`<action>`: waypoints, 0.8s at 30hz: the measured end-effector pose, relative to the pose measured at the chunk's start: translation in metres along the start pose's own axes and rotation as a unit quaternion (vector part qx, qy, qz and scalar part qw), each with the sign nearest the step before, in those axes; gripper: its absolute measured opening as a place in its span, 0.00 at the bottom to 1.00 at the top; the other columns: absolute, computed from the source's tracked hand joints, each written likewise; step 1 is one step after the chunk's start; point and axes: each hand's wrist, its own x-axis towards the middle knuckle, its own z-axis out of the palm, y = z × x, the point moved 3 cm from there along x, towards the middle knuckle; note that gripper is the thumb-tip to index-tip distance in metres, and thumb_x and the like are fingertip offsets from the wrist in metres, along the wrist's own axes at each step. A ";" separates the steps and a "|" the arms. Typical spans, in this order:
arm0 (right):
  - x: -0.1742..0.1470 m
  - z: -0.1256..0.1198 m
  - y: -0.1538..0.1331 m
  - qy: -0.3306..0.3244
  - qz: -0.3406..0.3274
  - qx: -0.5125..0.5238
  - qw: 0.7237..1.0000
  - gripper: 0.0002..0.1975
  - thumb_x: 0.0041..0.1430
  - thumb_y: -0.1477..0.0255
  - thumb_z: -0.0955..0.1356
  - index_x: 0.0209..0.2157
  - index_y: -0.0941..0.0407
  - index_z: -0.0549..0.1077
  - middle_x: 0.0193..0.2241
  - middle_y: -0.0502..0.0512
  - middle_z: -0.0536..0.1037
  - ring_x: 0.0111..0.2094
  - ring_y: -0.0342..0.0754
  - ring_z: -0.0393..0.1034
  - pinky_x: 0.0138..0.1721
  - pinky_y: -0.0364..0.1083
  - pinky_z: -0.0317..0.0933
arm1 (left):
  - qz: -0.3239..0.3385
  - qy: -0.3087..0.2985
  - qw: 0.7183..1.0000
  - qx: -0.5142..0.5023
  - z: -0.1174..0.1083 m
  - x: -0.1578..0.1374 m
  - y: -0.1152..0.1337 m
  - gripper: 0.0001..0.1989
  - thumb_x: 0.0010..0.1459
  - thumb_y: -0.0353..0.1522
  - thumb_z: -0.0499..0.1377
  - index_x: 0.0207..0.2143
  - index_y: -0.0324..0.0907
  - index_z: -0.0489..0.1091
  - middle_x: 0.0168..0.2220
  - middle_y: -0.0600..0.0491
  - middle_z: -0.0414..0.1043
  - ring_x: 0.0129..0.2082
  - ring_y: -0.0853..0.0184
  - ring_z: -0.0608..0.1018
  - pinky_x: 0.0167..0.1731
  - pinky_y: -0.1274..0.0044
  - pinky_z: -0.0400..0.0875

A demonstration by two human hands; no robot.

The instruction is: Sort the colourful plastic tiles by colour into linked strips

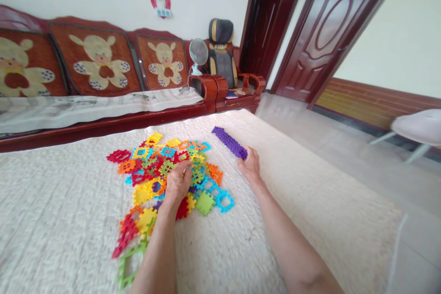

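A loose heap of colourful plastic interlocking tiles (141,194) with notched edges lies spread over the cream table cover. Above the middle of this heap is my left hand (177,180), its fingers curled and pinched together; what they hold, if anything, is hidden. To the right of the heap lies a long row of purple interlocking tiles (230,142), stacked face to face. My right hand (251,164) has its thumb and fingers closed around the near end of that purple row. Red, yellow, orange, blue and green tiles overlap one another, some with window-like cut-outs.
The cream quilted cover (69,211) spreads under everything. Behind it stands a wooden sofa (193,110) with bear-patterned cushions (101,62) and a small fan (199,53). A chair with a massage pad (223,62) is beside it. At the right is a white chair (418,126).
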 end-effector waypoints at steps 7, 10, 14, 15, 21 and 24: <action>-0.002 0.005 0.010 -0.025 0.051 -0.010 0.998 0.28 0.45 0.72 0.64 0.51 0.63 0.68 0.45 0.68 0.71 0.49 0.60 0.65 0.55 0.59 0.58 | -0.074 0.037 0.997 -0.013 -0.011 0.000 -0.003 0.13 0.57 0.31 0.53 0.40 0.44 0.77 0.39 0.52 0.80 0.40 0.63 0.80 0.44 0.72 0.74; 0.000 0.004 0.009 -0.026 0.058 -0.014 0.998 0.29 0.43 0.72 0.65 0.51 0.64 0.68 0.46 0.69 0.70 0.50 0.62 0.64 0.55 0.60 0.58 | -0.081 0.020 0.996 -0.017 -0.015 0.000 -0.002 0.13 0.57 0.32 0.54 0.40 0.44 0.77 0.39 0.52 0.80 0.38 0.64 0.80 0.43 0.73 0.74; -0.004 -0.004 -0.017 0.039 -0.025 0.037 0.998 0.28 0.43 0.73 0.65 0.50 0.62 0.67 0.49 0.68 0.68 0.53 0.61 0.61 0.57 0.60 0.56 | -0.046 -0.074 0.996 -0.033 -0.019 -0.001 0.006 0.16 0.53 0.37 0.61 0.45 0.44 0.76 0.45 0.48 0.78 0.42 0.60 0.79 0.45 0.70 0.74; -0.007 -0.005 -0.029 0.037 -0.065 0.073 0.995 0.26 0.44 0.74 0.65 0.49 0.61 0.67 0.48 0.66 0.69 0.52 0.59 0.63 0.56 0.58 0.57 | -0.030 -0.105 0.993 -0.037 -0.020 -0.002 0.009 0.19 0.50 0.37 0.63 0.46 0.45 0.75 0.47 0.48 0.77 0.44 0.59 0.78 0.47 0.69 0.73; -0.043 0.007 -0.110 -0.159 -0.227 0.259 0.925 0.08 0.53 0.76 0.64 0.36 0.54 0.72 0.36 0.55 0.75 0.40 0.50 0.71 0.45 0.50 0.66 | -0.016 -0.166 0.986 -0.012 -0.019 -0.005 0.008 0.20 0.48 0.29 0.64 0.46 0.46 0.75 0.47 0.51 0.77 0.47 0.60 0.77 0.50 0.69 0.71; -0.057 0.012 -0.131 -0.199 -0.273 0.262 0.904 0.10 0.54 0.75 0.66 0.40 0.54 0.72 0.41 0.56 0.75 0.46 0.51 0.70 0.49 0.52 0.64 | -0.067 -0.101 0.992 -0.016 -0.022 -0.003 -0.002 0.17 0.53 0.33 0.62 0.46 0.44 0.75 0.46 0.50 0.77 0.45 0.61 0.78 0.49 0.70 0.72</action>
